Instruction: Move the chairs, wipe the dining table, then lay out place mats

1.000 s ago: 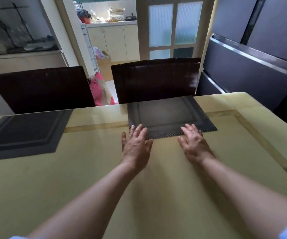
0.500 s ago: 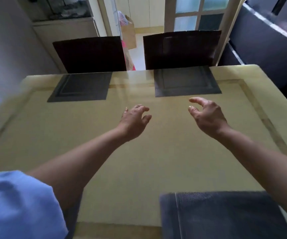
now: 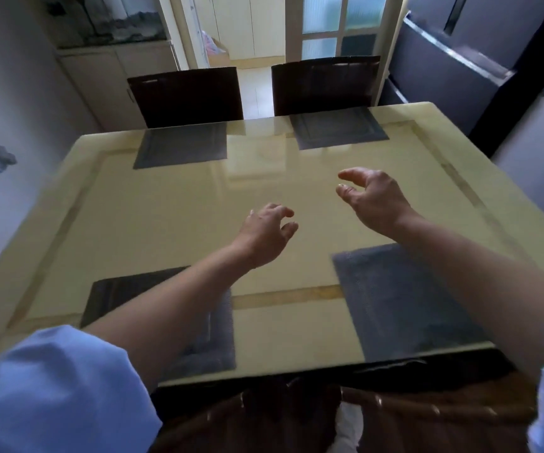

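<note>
Four dark grey place mats lie flat on the glossy yellow dining table [image 3: 172,223], one near each corner. The far left mat [image 3: 182,144] sits at the far edge in front of the left chair [image 3: 187,93], and the far right mat [image 3: 337,127] sits at the far edge in front of the right chair [image 3: 324,85]. Both dark chairs are pushed up against that edge. The near left mat [image 3: 218,341] lies along the near edge, partly covered by the left forearm. The near right mat [image 3: 404,299] lies along the near edge too, a little askew, its right side hidden under the right forearm. Brown chair backs [image 3: 411,410] show just below the near edge.

Both arms reach out over the middle of the table. The left hand [image 3: 265,237] hangs above the bare surface with fingers loosely curled, holding nothing. The right hand [image 3: 373,199] is raised a little farther along, fingers spread and bent in a relaxed curve, thumb apart, also empty. Neither hand touches a mat. Blue sleeves [image 3: 51,387] show at the bottom corners
</note>
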Available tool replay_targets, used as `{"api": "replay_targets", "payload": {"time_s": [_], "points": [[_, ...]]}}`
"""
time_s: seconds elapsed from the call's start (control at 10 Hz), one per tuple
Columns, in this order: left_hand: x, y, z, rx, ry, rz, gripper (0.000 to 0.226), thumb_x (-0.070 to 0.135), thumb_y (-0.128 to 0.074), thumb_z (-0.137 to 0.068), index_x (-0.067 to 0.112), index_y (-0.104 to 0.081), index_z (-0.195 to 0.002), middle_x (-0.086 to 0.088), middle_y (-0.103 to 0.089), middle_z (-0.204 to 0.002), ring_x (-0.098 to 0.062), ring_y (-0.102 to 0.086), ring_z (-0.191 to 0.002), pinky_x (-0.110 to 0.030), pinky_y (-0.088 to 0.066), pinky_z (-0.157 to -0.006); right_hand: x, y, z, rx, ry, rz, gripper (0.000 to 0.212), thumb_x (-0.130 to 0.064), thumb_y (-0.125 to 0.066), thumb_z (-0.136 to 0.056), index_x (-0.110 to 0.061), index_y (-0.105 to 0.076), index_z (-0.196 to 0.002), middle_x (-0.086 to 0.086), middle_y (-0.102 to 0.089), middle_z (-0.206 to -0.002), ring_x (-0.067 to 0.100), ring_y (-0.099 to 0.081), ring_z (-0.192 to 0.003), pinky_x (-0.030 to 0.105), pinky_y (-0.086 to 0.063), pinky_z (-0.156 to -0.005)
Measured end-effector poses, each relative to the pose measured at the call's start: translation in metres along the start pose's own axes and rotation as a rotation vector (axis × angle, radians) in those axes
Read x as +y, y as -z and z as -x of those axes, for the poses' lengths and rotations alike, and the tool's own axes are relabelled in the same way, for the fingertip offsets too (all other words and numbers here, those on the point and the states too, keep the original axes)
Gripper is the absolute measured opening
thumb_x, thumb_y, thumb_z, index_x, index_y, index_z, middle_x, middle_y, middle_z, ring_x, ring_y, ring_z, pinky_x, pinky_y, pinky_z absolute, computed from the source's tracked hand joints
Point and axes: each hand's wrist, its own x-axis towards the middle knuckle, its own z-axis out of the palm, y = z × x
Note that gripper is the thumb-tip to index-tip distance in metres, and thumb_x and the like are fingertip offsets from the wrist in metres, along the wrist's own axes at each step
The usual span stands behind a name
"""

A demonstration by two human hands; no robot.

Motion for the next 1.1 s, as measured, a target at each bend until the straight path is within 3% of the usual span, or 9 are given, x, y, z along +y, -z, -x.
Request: {"api": "replay_targets", "payload": {"time_s": [0.3, 0.5, 0.6, 0.7, 0.8, 0.9, 1.1], "points": [[0.053, -0.068, 0.045, -0.140, -0.154, 0.088, 0.037, 0.024, -0.049, -0.096, 0.010, -0.053, -0.130, -0.011, -0.049, -0.137, -0.028, -0.047, -0.126, -0.044, -0.029, -0.112, 0.022, 0.015, 0.076, -0.078, -0.147, 0.106, 0.042, -0.021, -0.057, -0.094, -0.008, -0.053, -0.133, 0.009, -0.058, -0.134, 0.022, -0.055, -0.123, 0.034, -0.043, -0.106], [0.069, -0.125, 0.039, -0.347, -0.170, -0.083, 0.040, 0.028, -0.050, -0.095, 0.014, -0.052, -0.132, -0.007, -0.048, -0.140, -0.026, -0.046, -0.128, -0.039, -0.032, -0.111, 0.095, 0.032, 0.099, -0.247, -0.378, 0.220, 0.033, -0.022, -0.050, -0.096, -0.009, -0.060, -0.125, 0.009, -0.062, -0.128, 0.023, -0.058, -0.116, 0.032, -0.045, -0.099], [0.077, -0.154, 0.026, -0.377, -0.136, -0.177, 0.048, 0.035, -0.055, -0.092, 0.016, -0.048, -0.136, -0.006, -0.046, -0.141, -0.027, -0.046, -0.127, -0.039, -0.032, -0.111, 0.129, 0.040, 0.101, -0.346, -0.411, 0.254, 0.037, -0.026, -0.051, -0.096, -0.011, -0.057, -0.130, 0.007, -0.060, -0.131, 0.022, -0.056, -0.120, 0.032, -0.043, -0.101], [0.082, -0.178, 0.016, -0.366, -0.108, -0.240, 0.062, 0.040, -0.061, -0.087, 0.019, -0.039, -0.141, -0.004, -0.037, -0.147, -0.028, -0.037, -0.134, -0.041, -0.027, -0.114, 0.159, 0.040, 0.099, -0.442, -0.408, 0.303, 0.043, -0.031, -0.051, -0.096, -0.012, -0.052, -0.134, 0.006, -0.056, -0.136, 0.023, -0.052, -0.125, 0.033, -0.040, -0.106], [0.080, -0.200, 0.008, -0.395, -0.085, -0.333, 0.083, 0.042, -0.067, -0.082, 0.026, -0.021, -0.149, -0.004, -0.014, -0.158, -0.026, -0.013, -0.146, -0.042, -0.015, -0.119, 0.185, 0.033, 0.100, -0.544, -0.398, 0.347, 0.050, -0.032, -0.050, -0.096, -0.012, -0.043, -0.141, 0.007, -0.047, -0.145, 0.023, -0.044, -0.134, 0.033, -0.035, -0.112], [0.073, -0.212, 0.008, -0.422, -0.047, -0.365, 0.092, 0.042, -0.072, -0.076, 0.031, -0.017, -0.149, -0.001, -0.007, -0.159, -0.028, -0.003, -0.148, -0.044, -0.015, -0.119, 0.203, 0.023, 0.104, -0.622, -0.373, 0.464, 0.050, -0.033, -0.047, -0.097, -0.011, -0.041, -0.142, 0.010, -0.037, -0.151, 0.028, -0.036, -0.138, 0.033, -0.030, -0.113], [0.072, -0.211, 0.011, -0.420, -0.032, -0.332, 0.090, 0.034, -0.078, -0.072, 0.025, -0.028, -0.146, -0.002, -0.018, -0.155, -0.026, -0.011, -0.144, -0.046, -0.025, -0.116, 0.213, 0.012, 0.107, -0.686, -0.340, 0.568, 0.049, -0.039, -0.050, -0.093, -0.012, -0.044, -0.134, 0.015, -0.021, -0.149, 0.038, -0.024, -0.136, 0.046, -0.027, -0.113]]}}
